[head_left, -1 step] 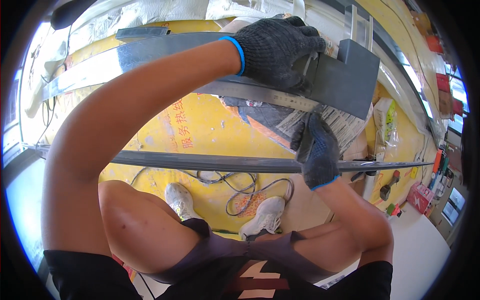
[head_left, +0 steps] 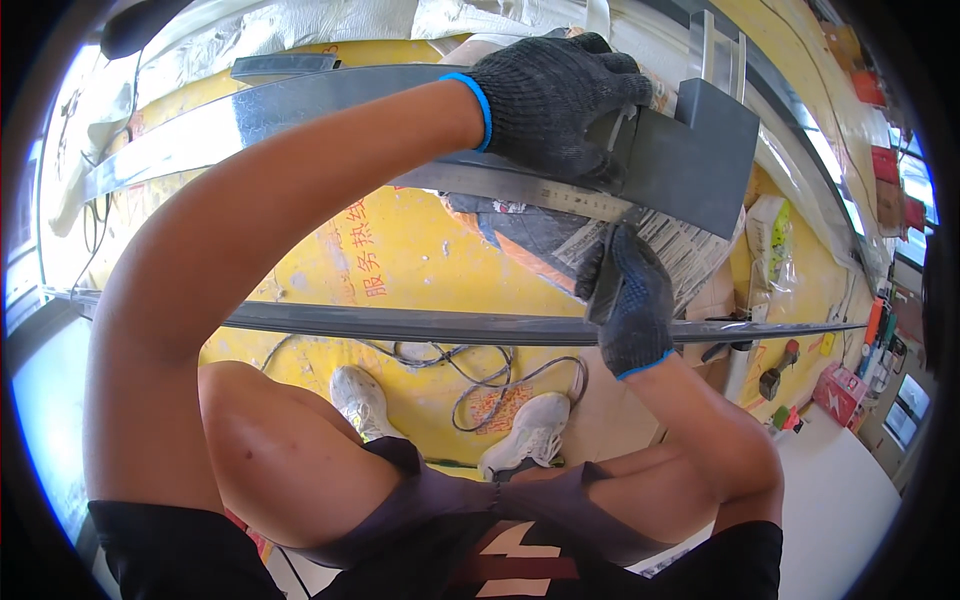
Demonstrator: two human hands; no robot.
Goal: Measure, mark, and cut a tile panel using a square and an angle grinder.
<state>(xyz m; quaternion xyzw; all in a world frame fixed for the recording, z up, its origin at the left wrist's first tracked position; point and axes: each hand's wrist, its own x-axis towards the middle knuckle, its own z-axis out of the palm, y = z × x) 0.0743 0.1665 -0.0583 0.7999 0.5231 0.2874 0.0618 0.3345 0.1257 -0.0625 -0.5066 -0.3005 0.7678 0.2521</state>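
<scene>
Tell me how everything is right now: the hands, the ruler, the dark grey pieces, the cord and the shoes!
left hand: gloved, thumb and fingers spread
right hand: gloved, fingers curled; whether it grips something is unclear
metal ruler: markings facing up
dark grey notched piece: lying beside the left hand
long dark strip: lying crosswise
cord: loosely looped
white shoes: being worn

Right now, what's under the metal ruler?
Yellow sheeting and dark printed material show along the near edge of the metal ruler; whatever lies directly beneath it is covered.
</scene>
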